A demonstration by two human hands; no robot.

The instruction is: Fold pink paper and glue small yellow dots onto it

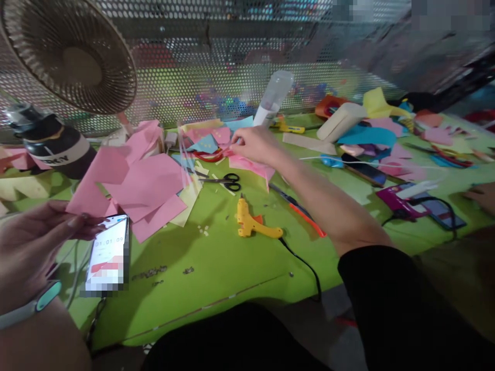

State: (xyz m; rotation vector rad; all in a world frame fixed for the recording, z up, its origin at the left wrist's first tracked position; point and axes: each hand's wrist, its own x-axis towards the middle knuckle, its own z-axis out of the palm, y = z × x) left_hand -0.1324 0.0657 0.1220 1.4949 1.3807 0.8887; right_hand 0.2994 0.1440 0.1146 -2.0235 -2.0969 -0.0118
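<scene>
My left hand [36,239] pinches a pink sheet [95,180], paper or felt, by its lower corner above a lit phone [108,252]. More pink sheets [150,180] lie loosely piled just beyond it. Farther off, my right hand [255,144] reaches into small coloured pieces with its fingertips closed; what lies between them is too small to make out. Beneath that hand is a bright pink piece [251,166], with a light blue piece [204,144] to its left. Black scissors [224,180] and a yellow glue gun [251,221] rest nearer me.
A fan [81,67] and a dark bottle [58,144] stand at the left. Under my right forearm lies a red-handled tool [307,219]. A clear bottle [274,98] leans by the mesh. At right are coloured scraps, a purple device [402,201] and another person's hand [481,198].
</scene>
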